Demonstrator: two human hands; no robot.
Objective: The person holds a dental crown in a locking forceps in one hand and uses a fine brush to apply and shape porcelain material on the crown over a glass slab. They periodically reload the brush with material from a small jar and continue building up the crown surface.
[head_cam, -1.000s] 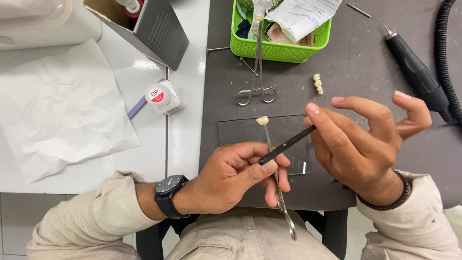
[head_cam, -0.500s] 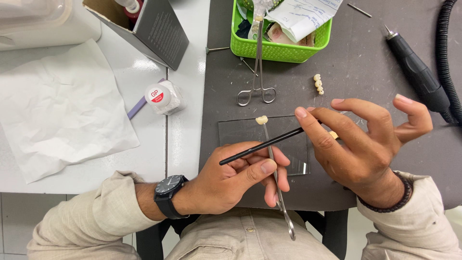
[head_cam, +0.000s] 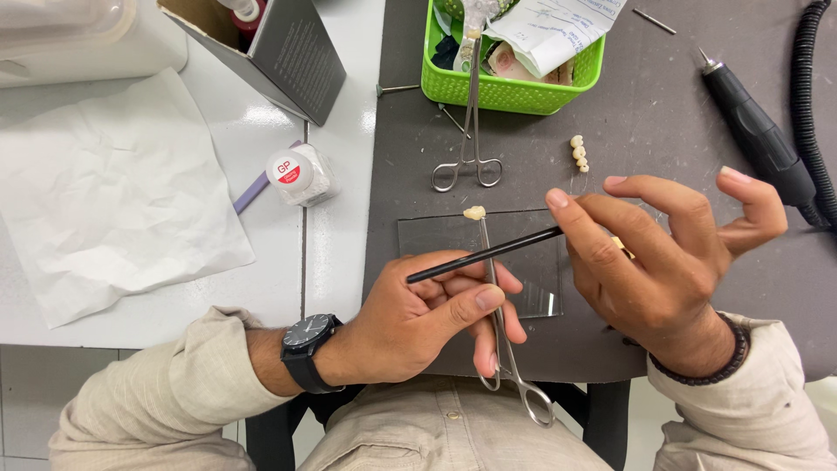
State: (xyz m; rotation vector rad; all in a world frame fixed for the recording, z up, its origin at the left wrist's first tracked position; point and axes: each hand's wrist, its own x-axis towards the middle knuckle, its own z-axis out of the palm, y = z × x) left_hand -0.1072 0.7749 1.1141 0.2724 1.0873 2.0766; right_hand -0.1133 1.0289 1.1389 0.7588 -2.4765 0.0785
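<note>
Two hands meet over a glass slab (head_cam: 523, 262): your left hand (head_cam: 418, 318) grips forceps (head_cam: 497, 305) clamping a small tooth piece (head_cam: 474, 212). Your right hand (head_cam: 658, 270) pinches a thin black brush (head_cam: 484, 257), its tip hidden behind your fingers.

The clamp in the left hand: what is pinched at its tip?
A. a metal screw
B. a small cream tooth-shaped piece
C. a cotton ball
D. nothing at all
B: the left hand holds the clamp over the glass slab, and a small cream tooth-shaped piece sits at its tip.
</note>
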